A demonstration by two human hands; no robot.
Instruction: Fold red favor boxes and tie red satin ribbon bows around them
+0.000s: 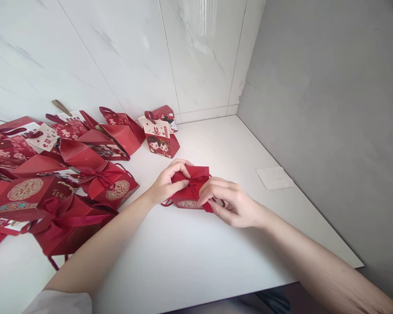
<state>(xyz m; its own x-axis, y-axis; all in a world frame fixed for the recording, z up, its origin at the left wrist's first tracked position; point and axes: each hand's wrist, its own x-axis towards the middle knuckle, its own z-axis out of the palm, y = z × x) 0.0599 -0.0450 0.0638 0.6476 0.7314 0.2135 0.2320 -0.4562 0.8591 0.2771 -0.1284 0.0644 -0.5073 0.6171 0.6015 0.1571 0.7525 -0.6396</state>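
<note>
A small red gift box with a gold round emblem on its front sits on the white table, and a red ribbon is knotted on its top. Fingers bent, my left hand grips the ribbon and box top near the knot from the left. My right hand pinches a ribbon end low at the box's front right, its fingertips pressed together. Red cord handles stick out at both sides of the box. My fingers hide part of the knot.
Many red gift boxes crowd the table's left side. A box with two cartoon figures stands behind my left hand. A pale paper square lies at right, by the grey wall. White tiles rise behind the table.
</note>
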